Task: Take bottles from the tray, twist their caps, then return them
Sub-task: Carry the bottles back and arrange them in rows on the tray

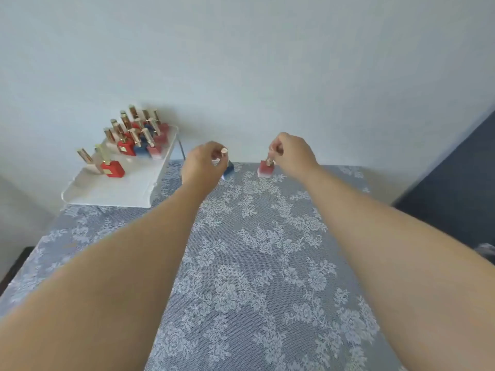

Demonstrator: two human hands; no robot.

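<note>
A white tray (128, 188) stands at the table's far left and holds several small bottles (126, 145) with gold caps, red, blue and pink. My left hand (202, 164) grips the gold cap of a blue bottle (229, 170), which tilts near the table's far edge. My right hand (292, 153) pinches the cap of a pink bottle (265, 168), which stands on the cloth. The two bottles are about a hand's width apart. My fingers hide most of both caps.
The table (254, 263) wears a grey-blue lace cloth with a flower pattern. A pale wall rises right behind its far edge. A dark floor shows past the right edge, and the table's left edge drops off below the tray.
</note>
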